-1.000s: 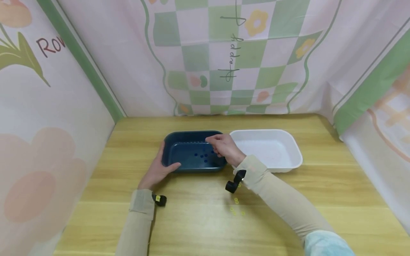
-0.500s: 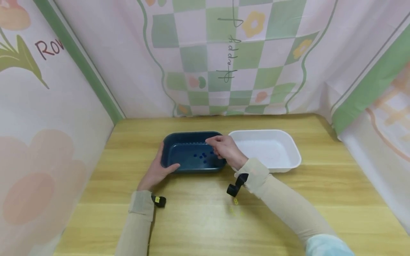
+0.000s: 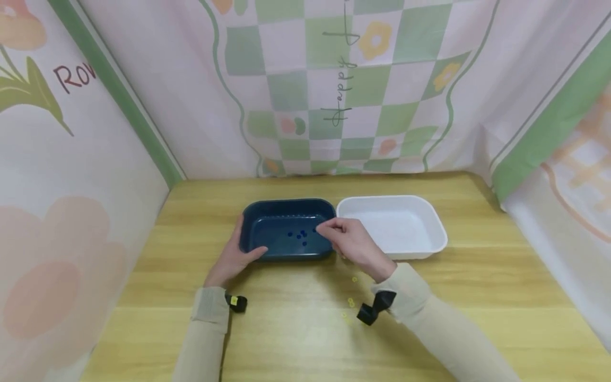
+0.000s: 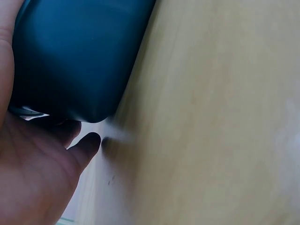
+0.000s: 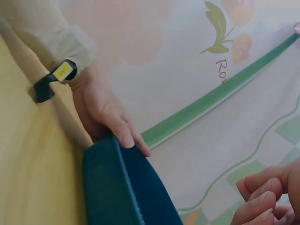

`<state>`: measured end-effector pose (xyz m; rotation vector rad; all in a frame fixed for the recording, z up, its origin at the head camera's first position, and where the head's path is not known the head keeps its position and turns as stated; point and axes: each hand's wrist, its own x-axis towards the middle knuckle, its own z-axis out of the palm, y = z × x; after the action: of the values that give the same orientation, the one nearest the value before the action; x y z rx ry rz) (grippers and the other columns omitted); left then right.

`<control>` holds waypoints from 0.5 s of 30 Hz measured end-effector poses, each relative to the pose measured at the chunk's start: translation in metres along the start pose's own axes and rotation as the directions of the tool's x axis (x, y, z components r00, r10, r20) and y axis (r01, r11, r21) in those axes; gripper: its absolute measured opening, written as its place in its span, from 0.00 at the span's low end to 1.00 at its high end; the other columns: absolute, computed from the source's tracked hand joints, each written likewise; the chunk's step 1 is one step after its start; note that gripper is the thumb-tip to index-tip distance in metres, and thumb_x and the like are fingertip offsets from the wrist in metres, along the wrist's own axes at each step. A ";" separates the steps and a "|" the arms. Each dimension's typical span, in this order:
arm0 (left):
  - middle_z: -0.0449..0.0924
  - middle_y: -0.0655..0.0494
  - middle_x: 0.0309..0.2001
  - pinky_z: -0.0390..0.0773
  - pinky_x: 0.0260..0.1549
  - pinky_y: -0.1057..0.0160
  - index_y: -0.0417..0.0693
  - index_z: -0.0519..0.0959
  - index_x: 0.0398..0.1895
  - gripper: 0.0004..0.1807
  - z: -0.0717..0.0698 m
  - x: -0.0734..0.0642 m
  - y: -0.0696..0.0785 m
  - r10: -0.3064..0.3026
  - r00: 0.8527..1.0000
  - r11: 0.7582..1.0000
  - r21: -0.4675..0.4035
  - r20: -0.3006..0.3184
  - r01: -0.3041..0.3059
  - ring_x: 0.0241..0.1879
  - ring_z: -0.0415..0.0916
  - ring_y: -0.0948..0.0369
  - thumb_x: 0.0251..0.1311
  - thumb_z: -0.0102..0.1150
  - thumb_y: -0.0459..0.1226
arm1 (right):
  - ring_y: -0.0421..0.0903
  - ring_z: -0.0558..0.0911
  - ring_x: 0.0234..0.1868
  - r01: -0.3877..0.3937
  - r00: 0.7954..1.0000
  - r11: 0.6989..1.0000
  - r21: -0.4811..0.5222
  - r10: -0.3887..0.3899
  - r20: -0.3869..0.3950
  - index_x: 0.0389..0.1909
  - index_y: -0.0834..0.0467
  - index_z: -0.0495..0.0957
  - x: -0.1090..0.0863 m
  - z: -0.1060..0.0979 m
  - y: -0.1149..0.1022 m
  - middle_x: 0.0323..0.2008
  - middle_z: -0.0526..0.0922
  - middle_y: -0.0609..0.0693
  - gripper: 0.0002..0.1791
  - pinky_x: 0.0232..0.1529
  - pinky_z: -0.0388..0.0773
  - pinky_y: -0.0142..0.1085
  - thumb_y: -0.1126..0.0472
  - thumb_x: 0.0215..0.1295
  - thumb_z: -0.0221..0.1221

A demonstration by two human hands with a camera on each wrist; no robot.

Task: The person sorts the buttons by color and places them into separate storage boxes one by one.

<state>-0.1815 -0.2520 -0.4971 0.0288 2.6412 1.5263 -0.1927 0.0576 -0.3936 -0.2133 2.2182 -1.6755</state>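
In the head view, a dark blue tray (image 3: 253, 204) stands on the table, several small dark blue pieces (image 3: 298, 236) lying on its floor. My left hand (image 3: 232, 260) holds its left end, thumb over the near rim and fingers along the outer side. The left wrist view has this hand (image 4: 37, 173) against the tray's wall (image 4: 79, 61). My right hand (image 3: 355, 244) is over the tray's right end, fingers curled and thumb against the index finger. Nothing shows between the fingertips of the right hand (image 5: 267, 201) in the right wrist view.
A white tray (image 3: 438, 233) stands directly right of the blue one. Several tiny yellow rings (image 3: 350, 302) lie on the wooden table (image 3: 286, 329) below my right hand. A printed curtain (image 3: 329, 95) hangs behind the table, with cloth walls at both sides.
My right hand has drawn back toward me and to the right, from above the blue tray to its right edge. My left hand keeps its hold on the tray.
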 end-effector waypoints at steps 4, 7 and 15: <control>0.29 0.61 0.77 0.43 0.71 0.41 0.65 0.30 0.78 0.60 0.001 -0.001 -0.001 0.005 1.000 1.000 0.006 0.003 -0.005 0.75 0.34 0.50 0.56 0.67 0.55 | 0.42 0.65 0.15 0.057 0.998 0.995 -0.086 -0.057 0.011 0.45 0.58 0.83 -0.020 -0.003 0.013 0.15 0.68 0.47 0.14 0.16 0.63 0.32 0.52 0.70 0.58; 0.29 0.61 0.78 0.43 0.70 0.41 0.63 0.31 0.78 0.60 0.001 -0.001 0.000 0.009 1.000 1.000 0.006 0.004 -0.009 0.75 0.34 0.50 0.56 0.67 0.54 | 0.40 0.68 0.18 0.149 0.989 0.931 -0.334 -0.144 0.041 0.42 0.55 0.83 -0.033 -0.003 0.026 0.19 0.73 0.44 0.10 0.19 0.68 0.32 0.54 0.69 0.58; 0.29 0.61 0.78 0.41 0.71 0.42 0.65 0.30 0.78 0.59 0.000 0.000 0.002 0.010 1.000 1.000 -0.009 0.008 -0.010 0.76 0.33 0.51 0.57 0.67 0.52 | 0.39 0.79 0.26 0.411 0.909 0.427 -0.805 -0.260 0.326 0.36 0.56 0.82 -0.059 0.005 0.059 0.28 0.81 0.43 0.07 0.26 0.78 0.34 0.56 0.62 0.65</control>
<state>-0.1814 -0.2514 -0.4955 0.0472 2.6322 1.5376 -0.1312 0.0896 -0.4400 -1.0707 2.8114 -0.4192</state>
